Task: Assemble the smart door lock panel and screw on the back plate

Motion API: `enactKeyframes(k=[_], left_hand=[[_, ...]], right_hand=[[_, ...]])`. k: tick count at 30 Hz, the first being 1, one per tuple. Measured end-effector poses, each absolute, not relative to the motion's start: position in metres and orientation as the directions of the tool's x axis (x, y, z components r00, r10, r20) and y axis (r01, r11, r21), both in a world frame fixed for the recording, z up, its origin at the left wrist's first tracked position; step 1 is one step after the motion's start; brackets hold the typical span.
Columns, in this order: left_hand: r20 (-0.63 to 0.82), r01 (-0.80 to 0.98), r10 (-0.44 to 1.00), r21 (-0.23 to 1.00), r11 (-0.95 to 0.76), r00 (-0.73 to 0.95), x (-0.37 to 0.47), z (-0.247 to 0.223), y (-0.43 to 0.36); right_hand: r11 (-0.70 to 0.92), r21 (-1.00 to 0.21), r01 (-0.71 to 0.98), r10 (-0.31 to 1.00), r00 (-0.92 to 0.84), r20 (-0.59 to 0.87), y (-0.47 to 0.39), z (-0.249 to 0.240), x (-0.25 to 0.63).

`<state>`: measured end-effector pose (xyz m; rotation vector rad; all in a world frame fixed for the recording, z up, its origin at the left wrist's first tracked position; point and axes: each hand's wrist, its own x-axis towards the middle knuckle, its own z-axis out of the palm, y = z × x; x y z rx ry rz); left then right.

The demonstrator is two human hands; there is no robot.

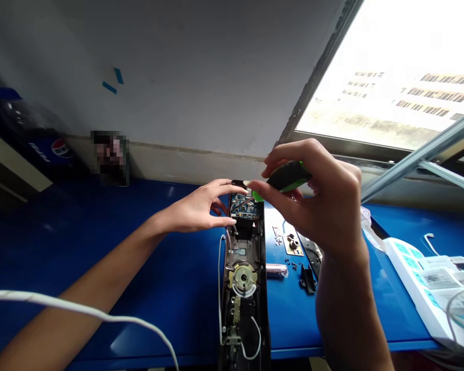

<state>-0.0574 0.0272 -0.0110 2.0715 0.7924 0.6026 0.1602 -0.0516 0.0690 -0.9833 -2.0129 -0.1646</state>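
Note:
A long black device housing (266, 304) lies open on the blue table, its inner parts exposed. At its far end sits a blue circuit board (244, 205); nearer to me are a round speaker-like part (244, 278) and white wires. My right hand (317, 196) grips a screwdriver (288, 176) by its black and green handle. Its thin shaft slants down left over the circuit board; whether the tip touches a screw I cannot tell. My left hand (201, 208) rests at the housing's far left edge, thumb and forefinger spread beside the board.
Right of the housing lie small screws (294, 266), a small board with knobs (293, 244), a black bracket (308, 280) and a pink-wrapped cylinder (277, 271). A white power strip (406, 278) with plugs is farther right. A white cable (100, 312) crosses my left forearm. A Pepsi bottle (42, 139) stands far left.

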Motion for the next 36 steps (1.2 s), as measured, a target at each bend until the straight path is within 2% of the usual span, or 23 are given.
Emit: enactKeyframes(k=[4,10,15,19,23,28,33,36], left_hand=[[0.144,0.322,0.72,0.823,-0.468,0.679,-0.057,-0.012,0.028],[0.123,0.341,0.74,0.83,-0.442,0.661,-0.056,-0.012,0.027],[0.132,0.337,0.743,0.83,-0.444,0.656,-0.055,-0.012,0.026],[0.134,0.36,0.741,0.808,-0.466,0.658,-0.055,-0.015,0.027],[0.198,0.405,0.734,0.727,-0.554,0.649,-0.056,-0.014,0.027],[0.358,0.478,0.709,0.547,-0.687,0.608,-0.055,-0.008,0.024],[0.566,0.37,0.555,0.416,-0.831,0.61,-0.048,-0.008,0.024],[0.628,0.321,0.474,0.35,-0.88,0.617,-0.046,-0.009,0.025]], right_hand=[[0.714,-0.257,0.651,0.593,-0.368,0.717,-0.052,0.071,0.16],[0.683,-0.243,0.689,0.601,-0.341,0.723,-0.051,0.07,0.16],[0.677,-0.277,0.682,0.624,-0.332,0.707,-0.054,0.07,0.16],[0.69,-0.244,0.681,0.591,-0.335,0.734,-0.052,0.068,0.161],[0.699,-0.264,0.665,0.571,-0.297,0.765,-0.049,0.067,0.162],[0.722,-0.344,0.6,0.552,-0.199,0.81,-0.051,0.073,0.168],[0.699,-0.366,0.615,0.533,-0.106,0.84,-0.058,0.078,0.173],[0.685,-0.367,0.629,0.528,-0.083,0.845,-0.06,0.079,0.176]])
